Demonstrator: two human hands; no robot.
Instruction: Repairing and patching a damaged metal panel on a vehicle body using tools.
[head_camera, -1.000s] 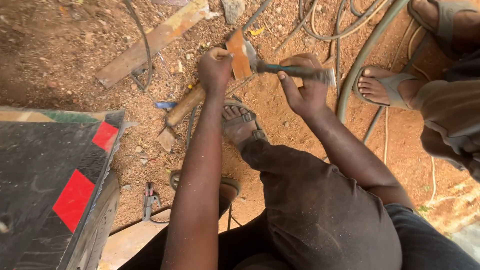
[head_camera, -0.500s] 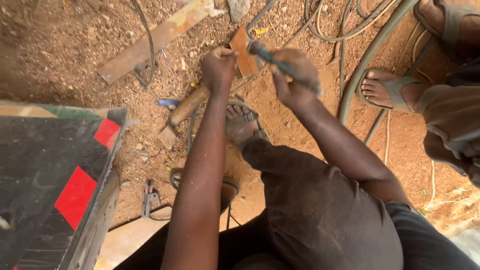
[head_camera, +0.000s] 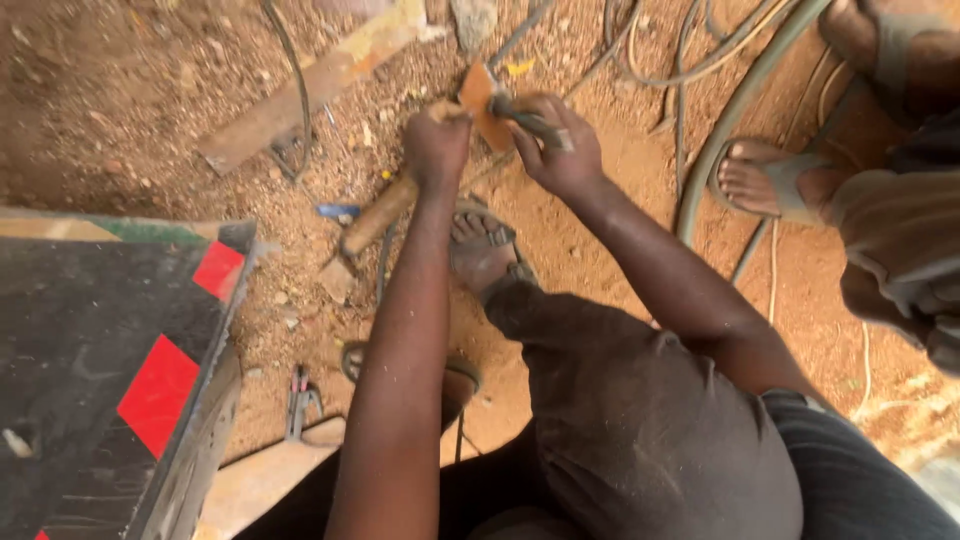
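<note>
My left hand (head_camera: 436, 145) grips the top of a rusty flat metal piece (head_camera: 480, 105) that stands on the red dirt. My right hand (head_camera: 562, 150) is closed around the handle of a hammer (head_camera: 530, 118), whose head lies against the metal piece. A rusty round bar (head_camera: 378, 215) lies on the ground just left of my left wrist. My sandalled foot (head_camera: 482, 250) rests on the dirt below both hands.
A black panel with red squares (head_camera: 110, 370) fills the lower left. A flat wooden strip (head_camera: 310, 85) lies at the top. Cables and a hose (head_camera: 720, 140) curve at the upper right beside another person's sandalled foot (head_camera: 765, 180). Pliers (head_camera: 298, 400) lie near the panel.
My right hand has swung the hammer down from a raised sideways position onto the rusty metal piece. My left hand has kept its hold on that piece.
</note>
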